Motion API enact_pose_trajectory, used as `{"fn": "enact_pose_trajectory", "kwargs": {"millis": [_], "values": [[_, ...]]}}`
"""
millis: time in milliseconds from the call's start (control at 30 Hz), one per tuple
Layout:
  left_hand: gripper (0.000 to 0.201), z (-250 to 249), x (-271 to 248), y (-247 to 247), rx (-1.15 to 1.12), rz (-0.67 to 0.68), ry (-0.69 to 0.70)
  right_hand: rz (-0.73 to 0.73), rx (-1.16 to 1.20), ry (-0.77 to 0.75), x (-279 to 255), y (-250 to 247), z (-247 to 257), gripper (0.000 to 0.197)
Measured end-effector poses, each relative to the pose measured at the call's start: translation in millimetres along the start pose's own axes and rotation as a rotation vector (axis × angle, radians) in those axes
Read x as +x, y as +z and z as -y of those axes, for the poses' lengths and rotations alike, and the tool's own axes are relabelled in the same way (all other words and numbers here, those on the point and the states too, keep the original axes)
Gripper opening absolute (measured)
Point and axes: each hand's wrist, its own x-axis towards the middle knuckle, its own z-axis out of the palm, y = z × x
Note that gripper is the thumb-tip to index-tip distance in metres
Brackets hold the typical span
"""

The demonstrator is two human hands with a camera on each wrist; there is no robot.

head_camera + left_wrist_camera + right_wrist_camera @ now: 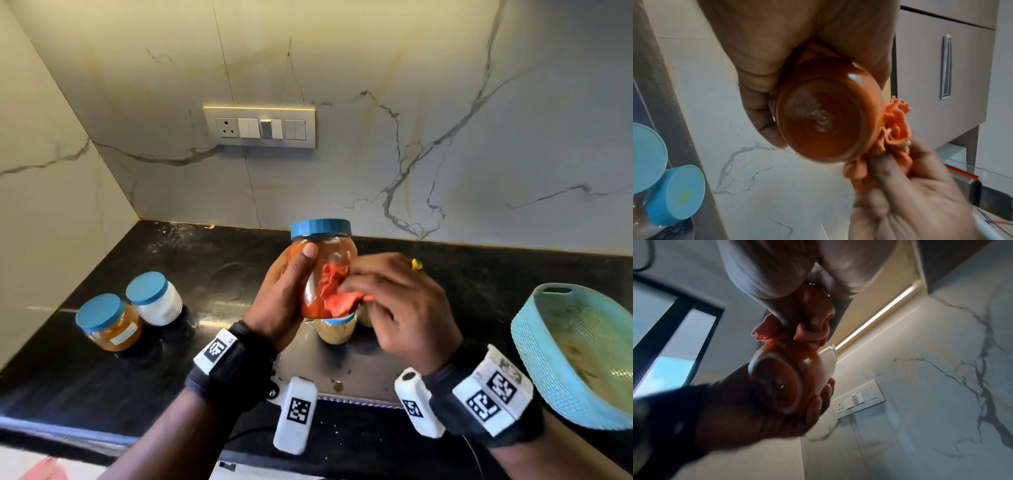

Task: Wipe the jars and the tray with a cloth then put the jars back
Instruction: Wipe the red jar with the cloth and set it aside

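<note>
A black stone desk (102,387) runs into a corner of white veined marble wall, with a switch plate (259,127) above its back edge. Toward the left edge stand an amber jar (110,322) and a white jar (156,298), touching, both blue-lidded. A light blue tray (544,353) sits at the right edge. Above the desk's middle, the left hand (281,301) wraps its fingers and thumb round an upright red jar (310,274) with a blue lid. The right hand (400,301) pinches a bunched orange cloth (334,291) against the jar's side. Beneath, a brown jar (335,329) stands on the desk.
</note>
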Motion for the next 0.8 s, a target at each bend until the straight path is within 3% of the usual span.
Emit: {"fn": "enact_pose_trajectory", "kwargs": {"millis": [100,200,300,433,567,700,800], "values": [[0.106,1.0,0.1,4.1,0.048,-0.018,0.035,-0.131,0.126,0.187,21.8,-4.5,-15.6,0.025],[0.107,-0.6,1.6,5.2,0.056,-0.003,0.036,-0.143,0.227,0.269,25.0,-3.9,-16.9,0.022],[0.097,-2.5,1.8,-0.4,-0.045,-0.007,0.004,-0.097,0.181,0.214,4.6,2.2,-2.5,0.029],[0.075,-1.8,-3.0,-5.0,-0.156,0.042,-0.039,-0.013,0.057,0.016,-15.0,5.0,9.9,0.027],[0.092,0.8,-1.1,-9.2,-0.218,0.054,-0.101,0.013,-0.07,-0.077,-14.7,4.8,8.9,0.022],[0.078,3.0,1.0,-16.3,-0.052,0.023,-0.098,0.096,-0.219,-0.127,-15.2,8.7,3.2,0.021],[0.093,7.0,0.9,-15.2,0.044,0.037,-0.073,0.117,-0.205,-0.126,-14.3,9.5,-0.3,0.02]]}}
